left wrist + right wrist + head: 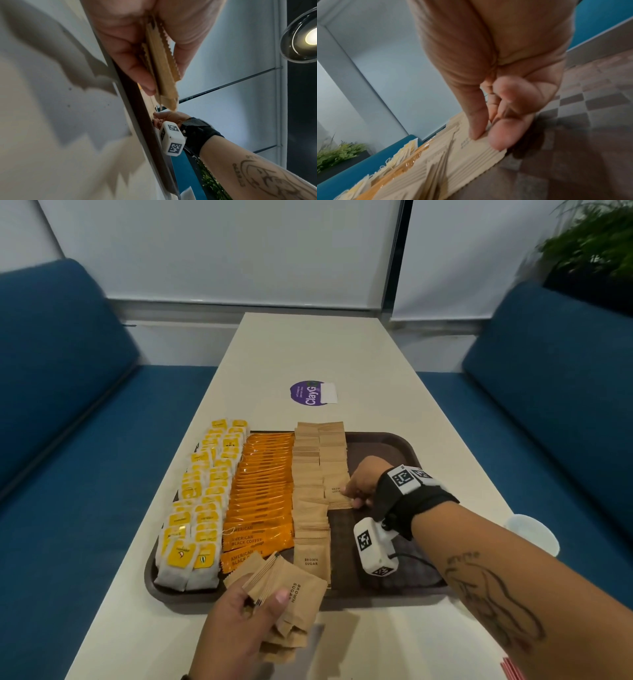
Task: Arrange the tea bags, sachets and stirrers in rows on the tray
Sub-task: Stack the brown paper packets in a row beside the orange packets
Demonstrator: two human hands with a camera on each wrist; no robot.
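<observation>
Brown tray on a long cream bench, four kinds of stock laid in lengthwise rows. At 9 o'clock, two rows of yellow-tagged tea bags, too overlapped to count. Next, one row of orange American Black Coffee sachets, shingled, uncountable. Then two rows of Brown Sugar sachets: the left one running to the near rim, the right one ending midway.

Left grip at 6 o'clock, over the near rim, thumb and fingers pinching a fanned bunch of brown sugar sachets, several, exact number unclear. Right grip at 3 o'clock of the sugar rows, thumb and fingertips pinching the nearest sachet of the shorter row, flat on the pile.

Past the tray at 12 o'clock, one purple round sticker. One white cup at the 3 o'clock bench edge; red stirrers at 5 o'clock, barely in view. Blue sofas on both sides, pale wall panels, one plant at 2 o'clock
</observation>
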